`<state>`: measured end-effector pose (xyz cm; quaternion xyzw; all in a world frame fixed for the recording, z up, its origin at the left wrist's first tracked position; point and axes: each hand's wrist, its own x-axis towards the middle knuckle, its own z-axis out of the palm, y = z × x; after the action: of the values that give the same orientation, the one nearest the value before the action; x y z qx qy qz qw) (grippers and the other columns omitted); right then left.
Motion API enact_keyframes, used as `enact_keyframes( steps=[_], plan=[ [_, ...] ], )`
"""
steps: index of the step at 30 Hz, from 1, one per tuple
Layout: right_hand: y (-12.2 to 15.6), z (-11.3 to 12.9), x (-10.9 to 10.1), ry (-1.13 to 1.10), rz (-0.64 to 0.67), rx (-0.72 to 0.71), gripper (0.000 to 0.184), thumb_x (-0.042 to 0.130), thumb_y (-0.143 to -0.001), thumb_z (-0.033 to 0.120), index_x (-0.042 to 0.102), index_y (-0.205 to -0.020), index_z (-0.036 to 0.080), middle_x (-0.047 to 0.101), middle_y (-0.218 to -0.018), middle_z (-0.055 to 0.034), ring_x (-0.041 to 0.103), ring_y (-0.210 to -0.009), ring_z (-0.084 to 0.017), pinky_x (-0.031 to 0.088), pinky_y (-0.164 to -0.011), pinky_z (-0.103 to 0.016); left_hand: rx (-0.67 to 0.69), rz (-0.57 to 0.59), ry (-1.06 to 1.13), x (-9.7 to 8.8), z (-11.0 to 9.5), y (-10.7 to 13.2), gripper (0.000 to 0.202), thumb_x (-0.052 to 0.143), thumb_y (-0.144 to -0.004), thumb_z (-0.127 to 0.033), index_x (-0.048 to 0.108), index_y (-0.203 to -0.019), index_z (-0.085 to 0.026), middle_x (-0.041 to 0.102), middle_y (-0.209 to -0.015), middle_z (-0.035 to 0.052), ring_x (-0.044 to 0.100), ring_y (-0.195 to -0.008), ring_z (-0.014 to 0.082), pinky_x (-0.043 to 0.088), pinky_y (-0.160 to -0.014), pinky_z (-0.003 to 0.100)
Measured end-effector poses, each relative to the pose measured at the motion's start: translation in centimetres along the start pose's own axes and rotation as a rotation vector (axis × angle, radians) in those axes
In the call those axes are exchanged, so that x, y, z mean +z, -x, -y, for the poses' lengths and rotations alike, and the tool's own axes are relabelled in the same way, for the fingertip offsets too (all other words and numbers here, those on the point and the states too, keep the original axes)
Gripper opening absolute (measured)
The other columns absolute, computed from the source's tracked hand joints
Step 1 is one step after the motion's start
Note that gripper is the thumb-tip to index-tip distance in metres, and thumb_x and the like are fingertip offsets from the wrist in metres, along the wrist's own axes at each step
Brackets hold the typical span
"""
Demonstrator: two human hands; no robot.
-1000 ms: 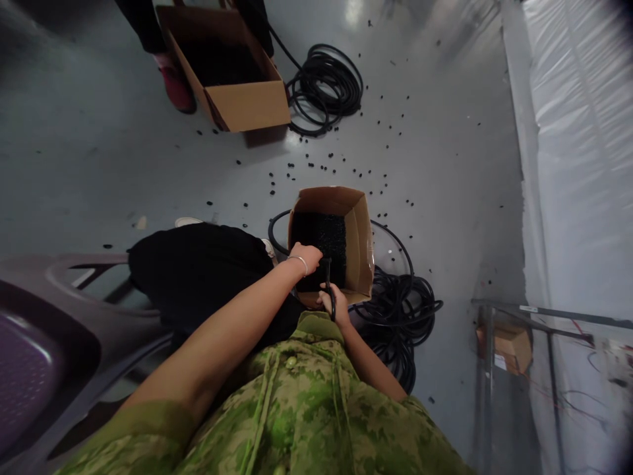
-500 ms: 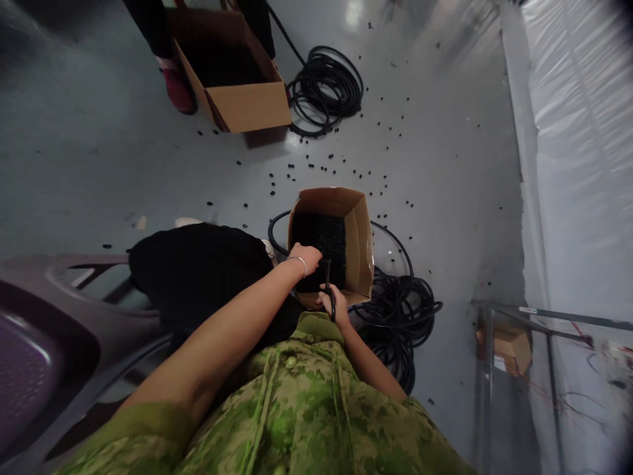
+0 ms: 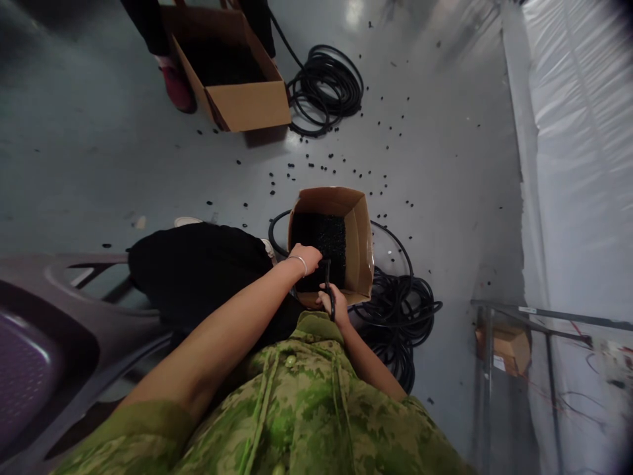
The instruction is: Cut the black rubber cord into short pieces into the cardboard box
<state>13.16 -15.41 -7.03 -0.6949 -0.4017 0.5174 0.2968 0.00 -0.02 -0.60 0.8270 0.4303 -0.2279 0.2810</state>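
Over the near side of an open cardboard box [image 3: 359, 251], my left hand [image 3: 306, 256] is closed around what looks like the end of a black hose [image 3: 277, 231], whose loop comes in from the left. Its short dark end pokes out by my fingers. My right hand [image 3: 338, 307] is closed on a slim black hand tool [image 3: 329, 290] with a curved handle; its tip meets the hose end beside my left hand. The exact kind of tool is too dark to make out. Many small black pieces [image 3: 329, 231] fill the bottom of the box.
Coiled black hose [image 3: 405, 303] lies right of the box. Ahead, a larger cardboard box [image 3: 250, 105] stands between another person's legs, beside a second hose coil [image 3: 329, 89]. Small black bits dot the floor. A plastic chair [image 3: 30, 369] is at left, a metal frame [image 3: 489, 369] at right.
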Motion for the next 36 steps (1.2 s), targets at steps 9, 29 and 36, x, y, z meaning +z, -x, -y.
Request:
enact_keyframes(
  steps=[9,29,36],
  plan=[
    [-0.6,-1.3,0.4,0.037,-0.065,-0.024,0.030,0.059,-0.076,0.042,0.067,-0.093,0.018,0.061,-0.057,0.0029,0.059,-0.054,-0.014,0.047,-0.055,-0.022,0.009,0.007,0.038,0.3,0.3,-0.4,0.022,0.059,-0.091,-0.028,0.074,-0.106,-0.022,0.073,-0.116,0.0138,0.064,-0.115,0.0293,0.045,-0.096,0.041],
    [-0.8,-0.9,1.0,0.152,-0.088,-0.066,0.022,0.056,-0.073,0.039,0.066,-0.080,0.021,0.060,-0.061,0.0028,0.057,-0.059,-0.015,0.045,-0.058,-0.023,-0.022,0.000,0.025,0.8,1.0,-0.9,0.023,0.063,-0.088,-0.032,0.073,-0.108,-0.027,0.073,-0.118,0.0114,0.064,-0.116,0.0277,0.048,-0.094,0.038],
    [-0.8,-0.7,1.1,0.170,-0.082,-0.076,0.018,0.056,-0.071,0.034,0.066,-0.079,0.021,0.059,-0.061,0.0028,0.055,-0.057,-0.014,0.044,-0.058,-0.022,-0.016,0.021,-0.007,0.5,0.8,-0.6,0.023,0.060,-0.090,-0.030,0.073,-0.108,-0.025,0.073,-0.119,0.0126,0.064,-0.114,0.0275,0.050,-0.092,0.038]
  ],
)
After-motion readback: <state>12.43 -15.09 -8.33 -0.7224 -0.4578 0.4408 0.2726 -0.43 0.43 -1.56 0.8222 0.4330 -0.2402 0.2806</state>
